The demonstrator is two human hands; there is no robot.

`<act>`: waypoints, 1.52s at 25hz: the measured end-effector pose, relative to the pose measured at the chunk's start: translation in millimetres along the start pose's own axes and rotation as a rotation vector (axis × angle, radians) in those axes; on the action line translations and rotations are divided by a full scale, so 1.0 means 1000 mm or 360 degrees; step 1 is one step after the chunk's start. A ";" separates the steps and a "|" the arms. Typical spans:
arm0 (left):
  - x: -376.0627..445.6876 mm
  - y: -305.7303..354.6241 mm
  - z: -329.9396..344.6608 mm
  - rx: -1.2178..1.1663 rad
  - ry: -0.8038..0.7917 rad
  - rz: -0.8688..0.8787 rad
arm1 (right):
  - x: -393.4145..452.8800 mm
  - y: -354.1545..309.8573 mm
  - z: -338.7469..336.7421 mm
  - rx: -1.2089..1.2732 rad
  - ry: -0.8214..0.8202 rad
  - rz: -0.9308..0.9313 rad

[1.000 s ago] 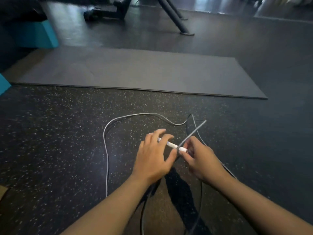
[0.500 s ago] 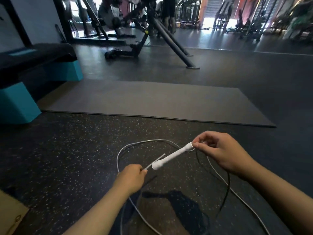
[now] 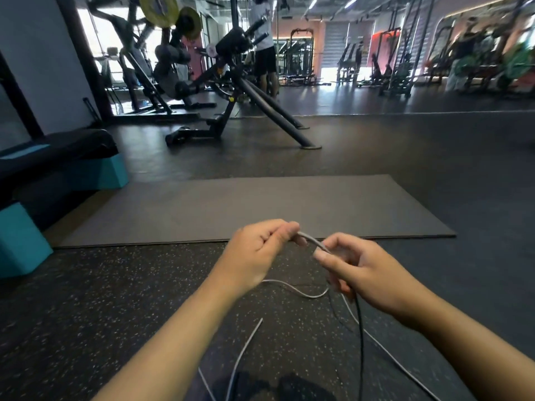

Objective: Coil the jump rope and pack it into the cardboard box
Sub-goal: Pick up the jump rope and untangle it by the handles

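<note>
Coiling barely begun: we have left hand (image 3: 254,253) and right hand (image 3: 359,270) both pinching one short stretch of jump rope (image 3: 311,241), rest loose on floor (image 3: 115,285); next, loops; box unseen.

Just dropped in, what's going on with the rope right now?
A person is on a speckled gym floor, holding a grey jump rope up between both hands. The left hand and right hand each pinch a short stretch of it, close together. The rest of the rope trails loose on the floor below, not coiled. A grey exercise mat lies just beyond. No cardboard box is in view.
</note>
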State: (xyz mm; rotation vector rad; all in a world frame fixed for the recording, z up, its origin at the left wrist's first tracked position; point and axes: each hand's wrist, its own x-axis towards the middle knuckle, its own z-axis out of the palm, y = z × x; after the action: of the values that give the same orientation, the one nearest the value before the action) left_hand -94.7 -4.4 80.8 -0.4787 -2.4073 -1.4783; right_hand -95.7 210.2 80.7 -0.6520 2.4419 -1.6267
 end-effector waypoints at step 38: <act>0.003 0.097 -0.041 0.0003 -0.0457 -0.0244 | -0.006 -0.087 -0.010 0.0637 -0.0097 -0.0177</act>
State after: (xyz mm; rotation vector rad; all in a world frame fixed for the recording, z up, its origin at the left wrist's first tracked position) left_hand -54.1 0.4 177.8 -0.5508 -2.7208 -1.5623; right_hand -69.9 193.2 162.3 -0.7642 1.9806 -2.0239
